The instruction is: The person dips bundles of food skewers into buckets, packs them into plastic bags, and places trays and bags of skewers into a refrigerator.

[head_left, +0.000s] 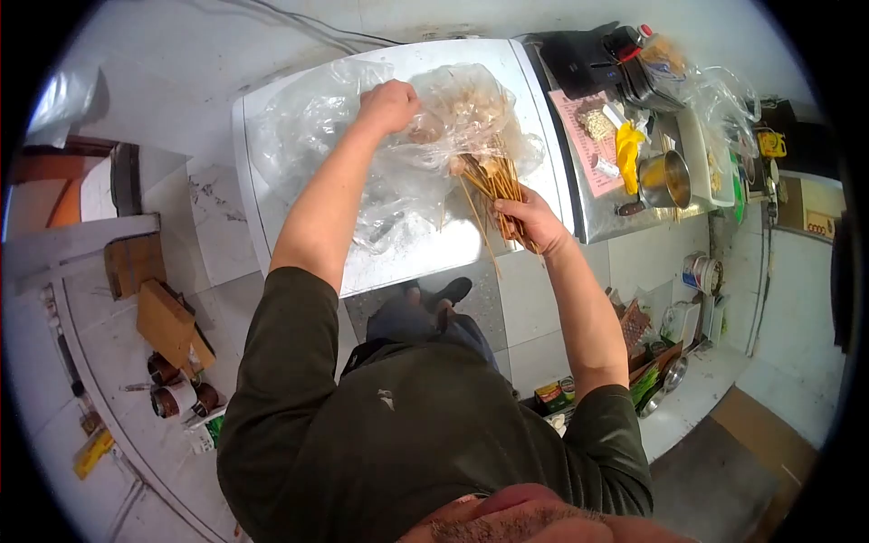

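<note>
A bundle of thin wooden skewers [509,185] is gripped in my right hand [532,220], with the fingers wrapped round the lower ends. The upper ends run into a clear plastic bag [312,113] that holds pale pieces of food, too blurred to name. A few skewers stick out loosely below the bundle. My left hand [389,106] is closed on the bag's plastic, left of the food, its fingertips partly hidden. The crumpled bag spreads across a white table-like top [398,271].
On the counter at right are a metal pot [665,179], a yellow packet [628,156], a pink sheet [579,136] and a white bin [706,149]. Cardboard boxes [166,324] stand on the floor at left. Several goods and a metal bowl [674,373] lie low at right.
</note>
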Demonstrator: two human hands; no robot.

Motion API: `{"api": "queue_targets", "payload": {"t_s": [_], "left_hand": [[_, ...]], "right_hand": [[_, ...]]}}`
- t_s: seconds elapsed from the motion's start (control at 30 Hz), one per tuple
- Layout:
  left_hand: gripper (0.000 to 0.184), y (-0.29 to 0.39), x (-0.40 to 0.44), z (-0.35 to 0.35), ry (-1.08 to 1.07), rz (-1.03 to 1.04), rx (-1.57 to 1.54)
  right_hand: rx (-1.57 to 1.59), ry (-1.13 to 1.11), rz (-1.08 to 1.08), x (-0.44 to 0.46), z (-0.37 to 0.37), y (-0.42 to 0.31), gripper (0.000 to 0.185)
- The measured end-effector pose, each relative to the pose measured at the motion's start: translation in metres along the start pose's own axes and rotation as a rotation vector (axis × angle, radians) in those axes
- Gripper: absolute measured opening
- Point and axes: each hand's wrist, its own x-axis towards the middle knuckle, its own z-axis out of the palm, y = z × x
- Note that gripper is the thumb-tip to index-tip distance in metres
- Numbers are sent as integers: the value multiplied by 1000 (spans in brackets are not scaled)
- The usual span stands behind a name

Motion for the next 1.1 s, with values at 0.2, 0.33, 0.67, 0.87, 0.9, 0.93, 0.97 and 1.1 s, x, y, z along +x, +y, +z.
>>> {"api": "queue_targets", "payload": {"t_s": [0.2, 0.33, 0.67, 0.87, 0.9, 0.93, 0.97, 1.1], "left_hand": [[29, -19, 4, 19, 146, 5, -129], [30, -26, 1, 13, 76, 99, -166], [28, -42, 1, 12, 154, 142, -180], [35, -46, -9, 11, 122, -115, -398], [36, -41, -16, 7, 90, -228, -458], [37, -40, -24, 9, 102, -226, -507], [37, -41, -33, 14, 115, -225, -557], [38, -40, -34, 30, 285, -220, -641]], "right_hand": [[-43, 12, 22, -17, -3, -7, 43], [-14, 26, 10, -23, -6, -4, 44], [94, 27, -15, -28, -3, 8, 38], [108, -38, 0, -19, -15, 16, 36], [117, -50, -8, -18, -16, 14, 36], [125, -62, -13, -18, -18, 13, 36], [132, -75, -17, -18, -19, 11, 36], [104, -125, 8, -19, -26, -4, 45]]}}
